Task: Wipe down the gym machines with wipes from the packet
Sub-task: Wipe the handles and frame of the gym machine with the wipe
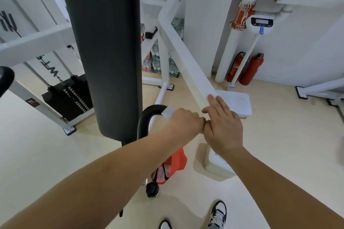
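Near the centre of the frame, the left hand closes over a white wipe, its fingers curled round the cloth and the black curved handle under it. Only the knuckles show, and the fingertips are hidden beneath the handle. The wipe is wrapped over the top of the handle's bend, just left of the knuckles.

Just right of it, touching knuckle to thumb, the right hand lies flat on the lower end of the white machine bar, with its fingers straight and held close together and the thumb set slightly apart.

The bar slants up toward the upper middle of the frame. A tall black back pad stands left of centre, with a weight stack behind it at the left. An orange bag hangs below the left forearm. Two red fire extinguishers stand against the wall at the right.
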Tool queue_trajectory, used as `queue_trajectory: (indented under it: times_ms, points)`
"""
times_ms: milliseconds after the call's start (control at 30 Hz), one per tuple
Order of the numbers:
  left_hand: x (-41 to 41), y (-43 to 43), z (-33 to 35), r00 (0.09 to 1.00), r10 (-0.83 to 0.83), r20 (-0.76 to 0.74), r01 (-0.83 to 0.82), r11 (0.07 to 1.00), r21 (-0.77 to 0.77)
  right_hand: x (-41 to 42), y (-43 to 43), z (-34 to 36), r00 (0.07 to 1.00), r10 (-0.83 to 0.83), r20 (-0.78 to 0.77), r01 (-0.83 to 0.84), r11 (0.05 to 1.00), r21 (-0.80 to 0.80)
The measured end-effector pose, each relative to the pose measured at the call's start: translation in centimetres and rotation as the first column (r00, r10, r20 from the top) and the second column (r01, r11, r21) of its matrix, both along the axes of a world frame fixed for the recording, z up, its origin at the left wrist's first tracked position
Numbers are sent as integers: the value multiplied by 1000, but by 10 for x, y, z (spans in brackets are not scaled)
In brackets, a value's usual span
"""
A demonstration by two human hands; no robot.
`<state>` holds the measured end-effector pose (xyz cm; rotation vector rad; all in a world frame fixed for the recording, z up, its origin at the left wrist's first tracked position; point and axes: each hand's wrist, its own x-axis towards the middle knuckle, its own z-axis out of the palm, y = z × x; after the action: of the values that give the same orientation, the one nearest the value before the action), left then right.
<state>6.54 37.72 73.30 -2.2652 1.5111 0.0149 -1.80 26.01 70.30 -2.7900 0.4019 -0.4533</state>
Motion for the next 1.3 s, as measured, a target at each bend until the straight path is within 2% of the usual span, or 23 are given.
queue_trajectory:
  times_ms: [67, 133, 167, 200, 267, 333, 400, 467, 500, 567, 600, 700, 767, 800, 867, 1000, 1100, 1300]
  points:
    - [13, 18, 4, 999, -45, -10, 45, 998, -40, 0, -1, 0, 1000, 9, -20, -9, 1000, -12]
    - [34, 42, 14, 996, 74, -44, -79, 990, -119, -1, -1, -1, 999, 13, -46, -15, 998, -58]
    - [44, 56, 20, 976, 188, -109, -205, 963, -173, -1, -2, -2, 998, 12, -66, -17, 996, -85]
    - [52, 70, 24, 921, 310, -237, -360, 909, -209, -2, -2, -2, 997, 11, -81, -20, 994, -104]
    - [55, 91, 25, 721, 459, -519, -629, 748, -213, -3, 0, -2, 997, 13, -82, -23, 992, -120]
    - [47, 97, 15, 577, 519, -631, -775, 592, -222, -2, 1, -2, 998, 11, -64, -19, 991, -131]
    - [40, 95, 7, 530, 559, -637, -837, 466, -286, -2, 2, -4, 998, 3, -62, -11, 990, -142]
    - [45, 94, 7, 512, 536, -671, -840, 476, -261, 0, 2, -6, 998, -6, -62, -3, 989, -151]
    - [50, 95, 9, 468, 494, -733, -848, 484, -215, 0, 2, -5, 998, -11, -64, 1, 988, -153]
    - [53, 98, 16, 315, 390, -866, -890, 439, -125, 1, 3, -4, 996, -20, -85, 7, 989, -151]
    - [51, 100, 16, 271, 356, -894, -915, 383, -124, 0, 3, -3, 995, -22, -93, 8, 989, -151]
    - [25, 103, 11, 243, 381, -892, -966, 177, -188, -1, 4, 0, 993, -20, -115, 4, 990, -141]
    - [-3, 113, -2, 113, 344, -932, -994, 27, -110, -2, 4, 2, 991, -19, -136, -1, 990, -143]
    - [-19, 119, -10, 57, 316, -947, -998, -13, -64, -2, 4, 2, 990, -17, -139, -3, 990, -143]
    - [-48, 128, -28, 45, 341, -939, -998, -35, -61, -3, 3, 3, 989, -7, -145, -15, 989, -149]
    - [-79, 131, -47, 137, 449, -883, -975, -95, -199, -4, 2, 4, 987, 4, -161, -30, 987, -160]
    - [-93, 130, -47, 112, 490, -865, -966, -150, -210, -3, 1, 3, 990, 14, -144, -34, 989, -142]
    - [-114, 138, -62, 101, 563, -820, -970, -127, -207, -3, -2, -2, 991, 41, -127, -60, 987, -150]
